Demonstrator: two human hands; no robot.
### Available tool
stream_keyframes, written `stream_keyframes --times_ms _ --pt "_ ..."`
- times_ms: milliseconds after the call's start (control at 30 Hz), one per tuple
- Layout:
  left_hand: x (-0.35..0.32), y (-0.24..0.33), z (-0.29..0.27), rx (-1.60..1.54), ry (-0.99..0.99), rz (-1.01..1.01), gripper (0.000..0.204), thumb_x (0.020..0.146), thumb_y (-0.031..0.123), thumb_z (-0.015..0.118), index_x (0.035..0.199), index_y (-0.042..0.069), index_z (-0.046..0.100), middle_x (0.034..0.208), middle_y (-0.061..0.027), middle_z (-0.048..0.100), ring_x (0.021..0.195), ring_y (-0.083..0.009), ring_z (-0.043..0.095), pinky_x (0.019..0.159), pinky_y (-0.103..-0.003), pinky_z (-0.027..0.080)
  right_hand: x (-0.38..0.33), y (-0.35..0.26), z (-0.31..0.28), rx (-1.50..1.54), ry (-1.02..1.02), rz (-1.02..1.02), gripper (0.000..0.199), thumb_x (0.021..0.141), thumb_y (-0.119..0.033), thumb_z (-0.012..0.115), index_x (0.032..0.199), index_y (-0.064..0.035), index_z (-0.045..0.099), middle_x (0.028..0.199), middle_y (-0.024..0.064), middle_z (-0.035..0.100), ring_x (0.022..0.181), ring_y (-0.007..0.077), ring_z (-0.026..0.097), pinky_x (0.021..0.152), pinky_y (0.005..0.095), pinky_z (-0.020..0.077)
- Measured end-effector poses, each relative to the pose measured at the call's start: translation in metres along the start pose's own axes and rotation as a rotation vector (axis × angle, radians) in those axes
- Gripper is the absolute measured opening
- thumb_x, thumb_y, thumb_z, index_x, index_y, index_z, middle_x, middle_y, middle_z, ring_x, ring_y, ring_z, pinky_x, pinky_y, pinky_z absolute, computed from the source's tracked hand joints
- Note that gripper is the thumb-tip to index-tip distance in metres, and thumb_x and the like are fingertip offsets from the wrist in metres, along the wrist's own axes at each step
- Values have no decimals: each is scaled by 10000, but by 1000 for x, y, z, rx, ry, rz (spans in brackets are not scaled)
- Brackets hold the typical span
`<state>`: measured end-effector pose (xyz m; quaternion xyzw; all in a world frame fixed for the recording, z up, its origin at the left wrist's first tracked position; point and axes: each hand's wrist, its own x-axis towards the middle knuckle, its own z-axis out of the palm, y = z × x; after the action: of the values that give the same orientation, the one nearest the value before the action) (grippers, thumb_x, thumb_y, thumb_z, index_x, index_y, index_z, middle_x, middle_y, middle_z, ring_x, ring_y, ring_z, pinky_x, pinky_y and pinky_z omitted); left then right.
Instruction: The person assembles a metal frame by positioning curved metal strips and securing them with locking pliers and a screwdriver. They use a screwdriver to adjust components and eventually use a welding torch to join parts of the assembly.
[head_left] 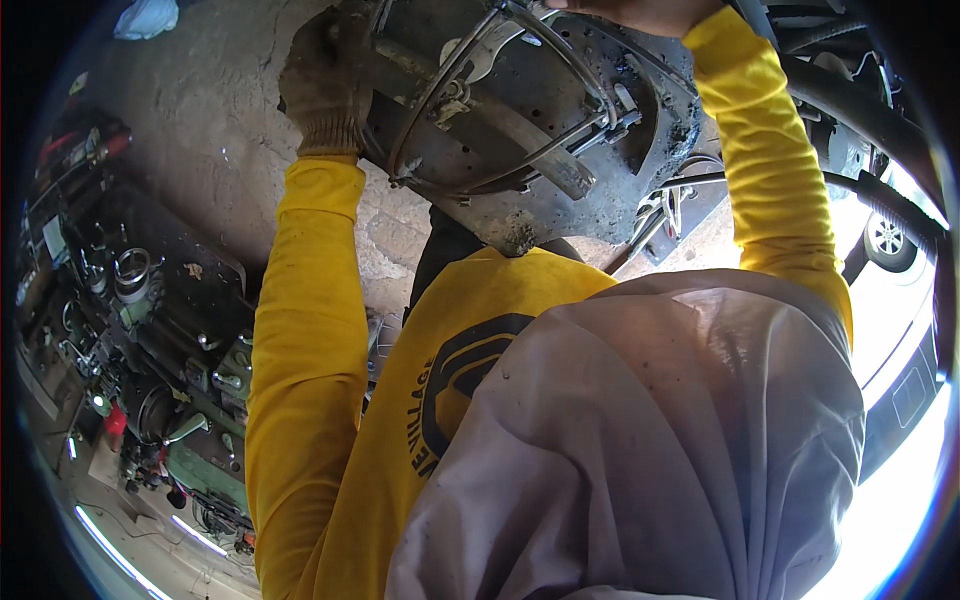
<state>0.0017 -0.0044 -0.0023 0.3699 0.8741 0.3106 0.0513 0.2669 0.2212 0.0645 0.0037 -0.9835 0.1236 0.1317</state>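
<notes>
yellow sleeves [308,290] reach up both sides of a dark metal plate [575,212], which lies at the upper middle of the view, just in front of the person's body. the plate is pierced with small holes and grimy, with a dark, crusted lump [518,232] at its lower edge. across it run a bent metal rod frame [430,104] and a flat bar [540,150]. the left hand [325,85], in a dark knitted glove, is at the plate's left edge; its fingers blur into shadow, so i cannot tell whether they close on it. the right hand [645,12] is near the frame's top, cut by the upper rim, and its grip cannot be told either. grey cloth [620,430] drapes over the yellow shirt [390,500]. green machinery [205,472] stands at left, beside rough concrete floor [220,70]; a car wheel [888,237] shows at right.
</notes>
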Motion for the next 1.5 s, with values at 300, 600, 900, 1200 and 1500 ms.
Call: stream_keyframes --times_ms 300,600,900,1200,1500 --pt "10 -14 3 71 -41 18 499 906 610 627 1223 238 729 1200 -85 740 1110 -345 699 969 -435 535 60 17 7 65 -126 -116 284 908 -322 738 797 -63 774 771 106 705 789 278 611 782 450 473" --pt "11 -18 10 -56 9 174 456 952 533 634 1233 186 726 1201 -96 742 1116 -339 701 952 -394 543 93 15 22 133 -435 315 245 883 -261 743 861 -17 740 815 145 720 740 284 661 697 452 513" --pt "-5 -6 2 43 15 168 420 962 477 648 1212 149 726 1143 -120 753 1079 -327 716 937 -392 546 -65 -71 32 151 0 583 251 1011 -287 611 1131 -117 751 1043 115 750 950 302 702 850 432 552" --pt "-4 7 -5 -111 -23 26 453 954 494 606 1228 154 727 1189 -146 740 1095 -353 708 959 -417 528 0 -16 5 -123 57 135 261 861 -427 772 863 -172 827 808 46 736 844 260 638 849 451 424" --pt "11 -34 10 273 220 611 244 889 256 696 1111 157 720 1094 -118 723 1003 -348 720 811 -420 594 40 4 -1 129 -106 44 289 898 -394 760 863 -114 821 792 91 739 841 269 660 796 419 496"
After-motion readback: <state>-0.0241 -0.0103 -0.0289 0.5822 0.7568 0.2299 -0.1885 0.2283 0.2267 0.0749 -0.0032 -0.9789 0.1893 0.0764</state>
